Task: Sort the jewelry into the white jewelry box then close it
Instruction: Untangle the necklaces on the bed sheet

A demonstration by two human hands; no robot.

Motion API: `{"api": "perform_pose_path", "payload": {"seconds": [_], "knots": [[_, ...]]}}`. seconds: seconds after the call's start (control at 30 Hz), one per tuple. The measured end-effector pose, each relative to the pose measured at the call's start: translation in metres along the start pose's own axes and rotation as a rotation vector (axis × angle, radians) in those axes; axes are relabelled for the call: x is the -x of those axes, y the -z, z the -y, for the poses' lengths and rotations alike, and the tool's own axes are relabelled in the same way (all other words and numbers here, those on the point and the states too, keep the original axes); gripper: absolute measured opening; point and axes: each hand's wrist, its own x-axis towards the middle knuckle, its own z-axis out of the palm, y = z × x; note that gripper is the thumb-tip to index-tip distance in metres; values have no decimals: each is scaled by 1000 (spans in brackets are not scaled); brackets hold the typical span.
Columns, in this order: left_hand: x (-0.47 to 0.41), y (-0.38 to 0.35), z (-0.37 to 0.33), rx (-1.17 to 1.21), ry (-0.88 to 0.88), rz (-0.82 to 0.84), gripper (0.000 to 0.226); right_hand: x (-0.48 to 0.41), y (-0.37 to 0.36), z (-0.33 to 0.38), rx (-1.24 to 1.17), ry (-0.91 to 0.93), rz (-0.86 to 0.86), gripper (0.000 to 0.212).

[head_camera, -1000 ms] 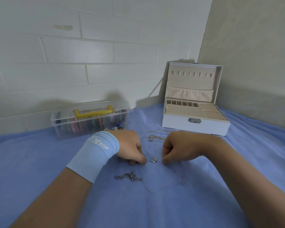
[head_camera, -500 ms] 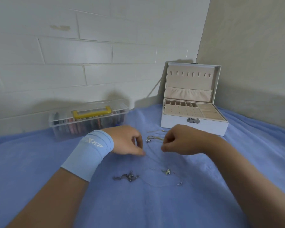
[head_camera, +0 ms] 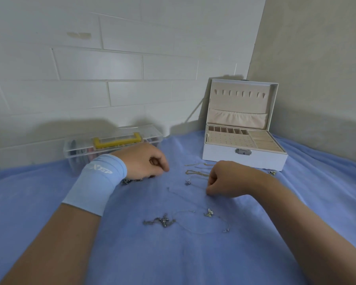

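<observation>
both hands, left hand and right hand, rest curled on the blue cloth. whether either pinches anything, i cannot tell. the pendant necklace lies loose between them, nearer the body. the open white jewelry box sits just beyond the right hand, the closer one.

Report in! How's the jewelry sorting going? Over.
Left hand, right hand curled low, grip unclear. Necklaces loose on blue cloth. White jewelry box open, nothing seen inside. Nothing between them.
</observation>
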Motion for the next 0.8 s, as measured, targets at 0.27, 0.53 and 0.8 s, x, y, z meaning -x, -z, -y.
{"api": "perform_pose_path", "payload": {"seconds": [0.27,0.53,0.8], "knots": [[7,2,-4,-49,9,140,9,17,-4,29,-172,276,-127,14],[16,-16,-31,-280,63,507,18,13,-12,33,-33,266,-103,15],[27,-7,-24,-262,98,491,15,23,-12,36,-320,440,153,4]]}}
